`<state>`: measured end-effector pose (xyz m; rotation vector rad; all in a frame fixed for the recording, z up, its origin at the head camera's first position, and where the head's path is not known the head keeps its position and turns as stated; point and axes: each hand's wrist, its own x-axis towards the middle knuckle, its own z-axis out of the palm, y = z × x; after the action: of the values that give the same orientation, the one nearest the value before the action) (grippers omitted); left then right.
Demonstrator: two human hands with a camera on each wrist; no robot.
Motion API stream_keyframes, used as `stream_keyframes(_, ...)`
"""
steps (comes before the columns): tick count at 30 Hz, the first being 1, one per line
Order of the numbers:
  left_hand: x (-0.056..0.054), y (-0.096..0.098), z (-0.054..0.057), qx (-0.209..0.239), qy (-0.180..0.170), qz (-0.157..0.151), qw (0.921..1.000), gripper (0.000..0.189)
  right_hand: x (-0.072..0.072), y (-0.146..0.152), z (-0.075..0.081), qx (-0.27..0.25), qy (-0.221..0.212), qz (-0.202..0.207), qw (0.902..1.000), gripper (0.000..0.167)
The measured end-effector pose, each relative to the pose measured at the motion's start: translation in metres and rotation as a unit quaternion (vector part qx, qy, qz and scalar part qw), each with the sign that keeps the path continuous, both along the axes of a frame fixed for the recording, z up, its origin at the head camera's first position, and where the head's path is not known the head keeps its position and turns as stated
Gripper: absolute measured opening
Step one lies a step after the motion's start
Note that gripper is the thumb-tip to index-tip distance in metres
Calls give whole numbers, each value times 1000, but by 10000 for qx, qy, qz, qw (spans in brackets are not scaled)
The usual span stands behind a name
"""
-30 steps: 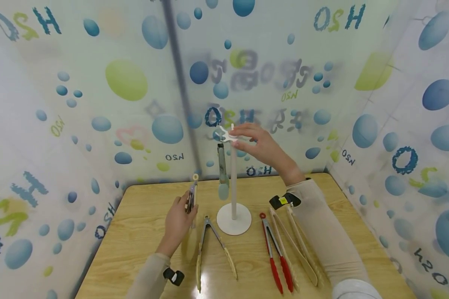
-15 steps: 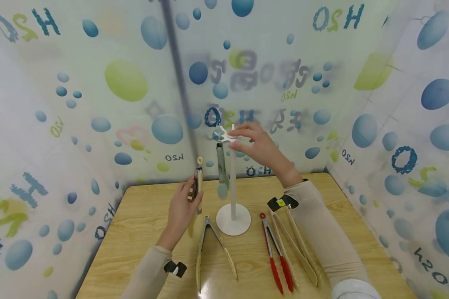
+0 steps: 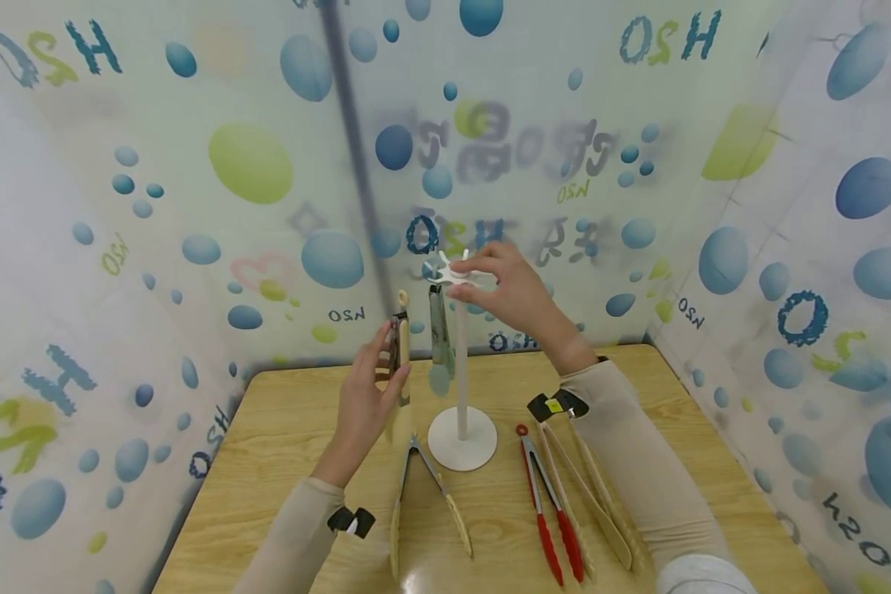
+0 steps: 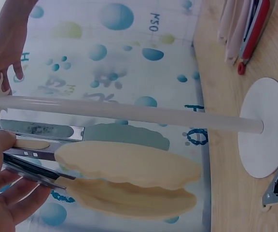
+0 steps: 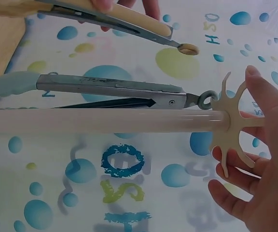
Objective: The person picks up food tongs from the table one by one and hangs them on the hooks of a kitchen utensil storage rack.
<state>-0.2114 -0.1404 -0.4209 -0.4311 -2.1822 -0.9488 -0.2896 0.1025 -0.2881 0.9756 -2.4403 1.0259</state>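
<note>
In the head view's centre, the left hand (image 3: 362,396), fingers upward, has its grip pinching cream-headed tongs (image 4: 127,165), left of the white stand (image 5: 129,121); the right hand (image 3: 516,289), from the right, pinches its top. The backdrop (image 3: 267,272) reads mirrored "H2O", upper right.

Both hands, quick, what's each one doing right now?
Left hand: closed, holding cream-tipped tongs.
Right hand: closed, holding the hooked top of the white stand.
</note>
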Motion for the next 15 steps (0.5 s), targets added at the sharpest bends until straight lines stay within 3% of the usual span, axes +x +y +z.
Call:
stream_keyframes(10, -7, 6, 15, -66, 311, -340, 9989, 70, 4, -6, 0, -34, 152, -241, 9996, 46)
stream_keyframes(15, -9, 9, 19, -85, 306, -394, 9987, 69, 6, -10, -1, -17, 269, -365, 9990, 47)
